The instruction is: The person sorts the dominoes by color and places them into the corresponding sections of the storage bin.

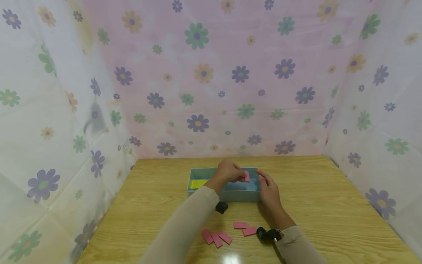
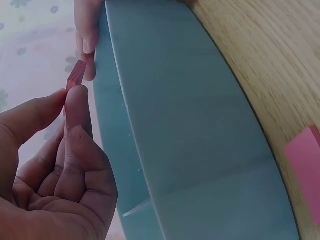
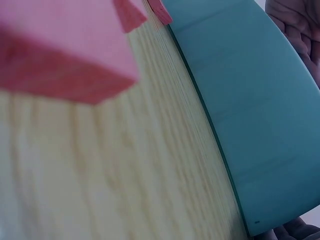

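Between thumb and index finger, my left hand (image 1: 229,171) pinches a small pink rectangular block (image 1: 247,176) above a long blue-green box (image 1: 240,196). The left wrist view shows the pinched pink block (image 2: 76,75) edge-on beside the box's long wall (image 2: 185,120). My right hand (image 1: 269,190) rests at the box's right end, its fingers fairly straight along the rim. Only part of that hand's fingers (image 3: 295,230) shows in the right wrist view. Several yellow blocks (image 1: 198,184) sit side by side in the box's left part. My left forearm hides some of the box.
On the wooden table (image 1: 158,190), three pink blocks (image 1: 216,239) lie in front of the box. Two more pink blocks (image 1: 240,225) are near the right wrist's black camera (image 1: 267,234). Flowered cloth (image 1: 217,91) encloses the table at the back and sides.
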Motion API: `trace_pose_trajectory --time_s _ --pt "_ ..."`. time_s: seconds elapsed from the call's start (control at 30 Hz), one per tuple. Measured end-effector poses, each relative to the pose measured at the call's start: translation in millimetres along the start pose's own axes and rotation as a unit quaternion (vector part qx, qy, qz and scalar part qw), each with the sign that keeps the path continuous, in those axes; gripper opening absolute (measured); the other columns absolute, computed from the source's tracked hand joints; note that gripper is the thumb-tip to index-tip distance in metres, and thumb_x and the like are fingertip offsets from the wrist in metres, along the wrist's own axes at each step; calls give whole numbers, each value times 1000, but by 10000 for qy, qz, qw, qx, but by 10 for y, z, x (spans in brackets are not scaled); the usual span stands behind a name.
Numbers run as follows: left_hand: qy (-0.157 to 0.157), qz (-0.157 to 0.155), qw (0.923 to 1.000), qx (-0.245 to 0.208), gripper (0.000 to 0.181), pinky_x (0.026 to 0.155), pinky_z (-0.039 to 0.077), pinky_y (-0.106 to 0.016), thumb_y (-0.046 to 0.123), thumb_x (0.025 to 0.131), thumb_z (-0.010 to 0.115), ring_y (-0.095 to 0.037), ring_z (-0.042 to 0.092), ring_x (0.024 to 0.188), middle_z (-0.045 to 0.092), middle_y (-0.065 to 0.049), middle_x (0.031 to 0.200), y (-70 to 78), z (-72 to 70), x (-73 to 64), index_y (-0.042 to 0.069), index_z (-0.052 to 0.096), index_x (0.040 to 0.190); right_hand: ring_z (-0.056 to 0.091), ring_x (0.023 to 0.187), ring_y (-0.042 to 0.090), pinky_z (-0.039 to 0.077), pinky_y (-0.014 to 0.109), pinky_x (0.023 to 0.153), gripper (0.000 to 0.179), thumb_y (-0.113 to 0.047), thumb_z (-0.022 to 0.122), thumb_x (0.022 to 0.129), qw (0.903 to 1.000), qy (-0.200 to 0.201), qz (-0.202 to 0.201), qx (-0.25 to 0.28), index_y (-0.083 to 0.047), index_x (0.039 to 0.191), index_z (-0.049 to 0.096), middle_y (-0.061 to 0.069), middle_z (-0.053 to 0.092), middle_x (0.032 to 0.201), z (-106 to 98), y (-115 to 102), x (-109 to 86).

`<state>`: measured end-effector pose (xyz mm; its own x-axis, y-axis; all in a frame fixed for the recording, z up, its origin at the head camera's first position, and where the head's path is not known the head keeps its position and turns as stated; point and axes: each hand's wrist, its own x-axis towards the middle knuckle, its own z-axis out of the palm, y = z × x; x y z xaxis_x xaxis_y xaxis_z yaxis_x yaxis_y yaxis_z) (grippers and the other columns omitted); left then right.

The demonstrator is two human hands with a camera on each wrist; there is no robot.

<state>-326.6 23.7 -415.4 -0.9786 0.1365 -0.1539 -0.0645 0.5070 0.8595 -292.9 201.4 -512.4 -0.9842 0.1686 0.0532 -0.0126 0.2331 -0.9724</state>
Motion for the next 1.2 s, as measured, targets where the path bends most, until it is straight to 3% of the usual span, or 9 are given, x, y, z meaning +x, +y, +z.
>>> trace_pose_trajectory --time_s 0.17,0.57,0.77,0.87,1.03,1.2 --pt "25 -16 9999 -134 10 84 64 -44 17 86 85 -14 76 70 77 -4 70 11 43 48 8 83 83 33 153 32 28 59 124 43 -39 40 112 10000 68 4 3 -24 149 55 7 39 165 -16 3 6" --pt "109 8 9994 337 11 70 63 -35 18 86 85 -13 73 68 75 0 65 -39 169 68 8 83 81 26 157 28 19 58 127 43 -40 38 112 9999 64 56 116 -25 149 55 4 37 167 -9 49 23" --pt "238 -2 9985 496 11 62 61 -29 17 85 86 -13 72 66 75 0 64 -32 245 84 8 84 80 27 157 29 20 59 127 42 -40 38 112 9999 127 20 52 -26 148 56 5 38 166 -6 53 21" --pt "275 -37 9983 511 12 65 62 -32 17 85 87 -16 73 68 75 -2 65 -27 281 101 7 84 79 30 155 28 23 58 126 42 -39 38 112 9999 135 -21 53 -25 148 56 5 39 165 3 57 18" --pt "227 -143 9988 421 14 74 64 -40 17 84 88 -22 77 74 74 -2 65 -22 342 122 7 82 77 38 146 28 30 54 120 42 -38 39 112 9997 122 -145 135 -22 148 56 6 43 162 22 67 16" --pt "204 -184 9990 361 15 67 63 -35 17 83 89 -21 77 71 74 -3 62 -16 424 170 6 82 75 44 131 25 35 44 106 41 -38 39 113 9997 139 -158 155 -23 147 56 6 48 155 22 71 13"
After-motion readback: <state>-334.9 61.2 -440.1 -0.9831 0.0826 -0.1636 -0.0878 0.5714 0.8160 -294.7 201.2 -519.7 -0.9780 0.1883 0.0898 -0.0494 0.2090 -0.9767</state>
